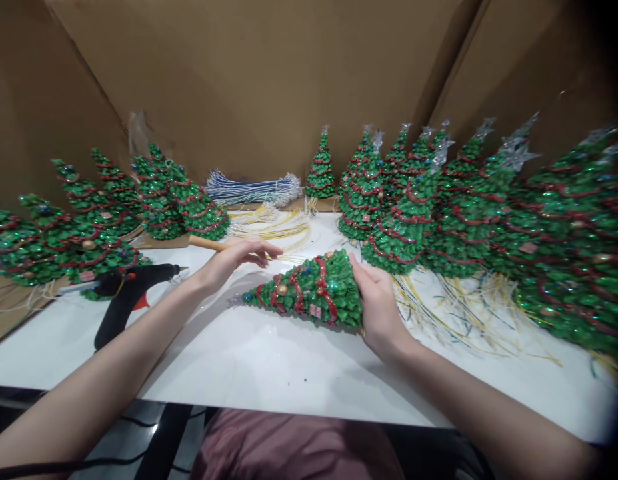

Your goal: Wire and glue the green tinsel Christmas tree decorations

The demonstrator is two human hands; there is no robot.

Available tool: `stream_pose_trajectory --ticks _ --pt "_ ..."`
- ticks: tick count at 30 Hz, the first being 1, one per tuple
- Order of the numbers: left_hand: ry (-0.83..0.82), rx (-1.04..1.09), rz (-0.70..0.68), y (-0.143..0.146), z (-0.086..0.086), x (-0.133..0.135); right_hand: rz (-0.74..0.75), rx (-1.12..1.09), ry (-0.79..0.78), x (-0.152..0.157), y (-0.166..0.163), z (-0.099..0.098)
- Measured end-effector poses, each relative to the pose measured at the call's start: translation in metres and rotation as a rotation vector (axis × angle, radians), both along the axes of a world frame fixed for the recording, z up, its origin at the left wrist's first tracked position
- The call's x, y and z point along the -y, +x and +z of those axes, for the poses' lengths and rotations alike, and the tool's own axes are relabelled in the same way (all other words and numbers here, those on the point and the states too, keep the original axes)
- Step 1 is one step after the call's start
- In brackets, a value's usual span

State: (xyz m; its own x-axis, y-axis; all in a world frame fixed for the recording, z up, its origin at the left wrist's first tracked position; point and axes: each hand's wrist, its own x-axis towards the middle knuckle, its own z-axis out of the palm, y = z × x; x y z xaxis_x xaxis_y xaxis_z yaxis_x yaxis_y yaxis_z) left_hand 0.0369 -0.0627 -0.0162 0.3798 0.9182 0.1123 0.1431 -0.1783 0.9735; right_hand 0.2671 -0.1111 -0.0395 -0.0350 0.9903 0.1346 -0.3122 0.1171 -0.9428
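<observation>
My right hand [381, 303] is wrapped around the base of a small green Christmas tree ornament [309, 293] with red garlands, small balls and a pink gift. The tree is tilted on its side just over the white table, its clear star [235, 301] pointing left. Above the tree's tip, my left hand [243, 257] has its fingers bent to the right, apart from the tree. A round tan wooden stick [203, 243] sticks out to the left from behind this hand, seemingly held in it; its other end is hidden.
A black hot glue gun [126, 293] with a red trigger lies at the left. Several trees stand at left [83, 220] and right [459, 213], many star-topped at right. Yellow wires [279, 230] and a blue-white wire bundle [253, 189] lie behind. Cardboard [269, 80] walls the back.
</observation>
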Motion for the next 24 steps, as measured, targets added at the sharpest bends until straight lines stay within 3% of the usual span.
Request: stream_pose_trajectory --ticks 15,20,24 --pt "0.259 -0.103 0.106 0.002 0.011 0.005 -0.008 0.029 -0.008 -0.001 0.000 -0.001" --pt "0.303 0.001 0.094 0.016 0.025 0.024 -0.026 0.041 -0.020 0.000 0.000 0.001" --pt "0.389 -0.092 0.018 0.029 0.040 0.046 -0.017 0.028 -0.017 0.000 0.000 0.002"
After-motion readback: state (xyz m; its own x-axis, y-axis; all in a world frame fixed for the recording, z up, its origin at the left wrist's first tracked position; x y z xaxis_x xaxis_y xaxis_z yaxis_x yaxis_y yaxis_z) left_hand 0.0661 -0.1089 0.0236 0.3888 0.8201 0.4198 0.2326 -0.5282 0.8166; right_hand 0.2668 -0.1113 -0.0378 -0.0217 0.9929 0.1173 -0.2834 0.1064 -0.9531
